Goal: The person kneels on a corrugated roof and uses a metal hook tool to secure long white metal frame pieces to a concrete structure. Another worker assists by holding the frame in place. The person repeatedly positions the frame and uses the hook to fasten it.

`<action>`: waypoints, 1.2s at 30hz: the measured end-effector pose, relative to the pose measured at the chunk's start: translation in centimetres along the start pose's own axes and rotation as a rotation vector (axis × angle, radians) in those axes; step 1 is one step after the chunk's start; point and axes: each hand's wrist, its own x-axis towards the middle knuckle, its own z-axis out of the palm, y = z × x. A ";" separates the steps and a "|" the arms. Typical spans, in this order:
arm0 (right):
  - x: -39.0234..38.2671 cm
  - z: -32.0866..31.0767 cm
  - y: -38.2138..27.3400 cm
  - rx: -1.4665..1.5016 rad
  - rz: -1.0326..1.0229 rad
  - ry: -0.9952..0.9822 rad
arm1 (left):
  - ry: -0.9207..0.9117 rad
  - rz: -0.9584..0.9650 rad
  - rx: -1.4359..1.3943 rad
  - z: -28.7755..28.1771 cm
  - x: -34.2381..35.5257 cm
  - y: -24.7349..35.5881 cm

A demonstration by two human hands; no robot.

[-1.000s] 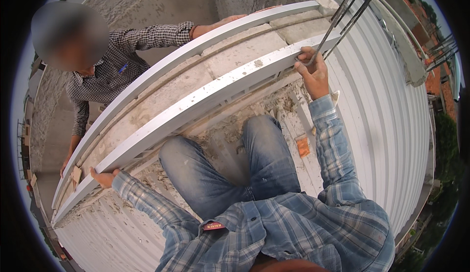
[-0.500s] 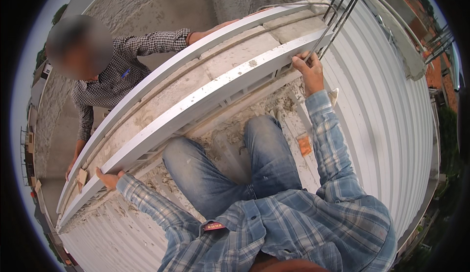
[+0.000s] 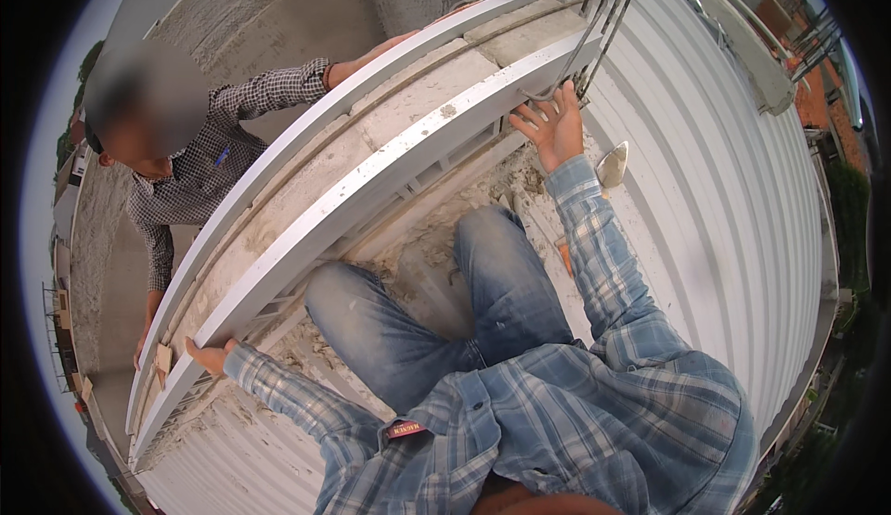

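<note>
Bar (image 3: 371, 173), left grip (image 3: 212, 357) touching, fingers (image 3: 194, 348) partly hidden

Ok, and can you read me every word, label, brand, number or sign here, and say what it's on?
Small red label on the blue plaid shirt: pale lettering, too small to read with certainty, so not quoted.
Near metal rail and far metal rail: no lettering that I can make out.
Nothing else readable.
</note>
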 end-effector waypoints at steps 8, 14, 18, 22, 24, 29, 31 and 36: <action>0.1 2.4 -2.0 -0.147 -0.019 0.038 | -0.022 0.076 -0.018 -0.3 0.5 -0.3; 1.9 2.3 -2.5 -0.237 0.009 0.112 | 0.016 0.007 0.008 0.0 0.3 -0.8; 1.7 3.5 -2.8 -0.351 0.022 0.164 | 0.004 0.040 0.027 0.1 -0.9 -0.5; 3.0 3.1 -2.2 -0.325 0.001 0.116 | 0.017 0.019 -0.114 -0.1 0.4 -1.1; 3.4 2.2 -2.8 -0.289 -0.020 0.072 | -0.048 0.017 -0.149 0.1 0.1 -2.1; 1.9 4.3 -2.2 -0.286 0.059 0.082 | -0.150 -0.085 -0.267 -1.5 -1.6 -0.3; 1.5 3.7 -2.9 -0.296 0.083 -0.017 | -0.216 -0.047 -0.291 -1.6 -0.8 -1.0; 3.3 1.1 -3.6 -0.437 0.047 0.158 | -0.143 0.047 -0.179 -1.0 0.2 -1.7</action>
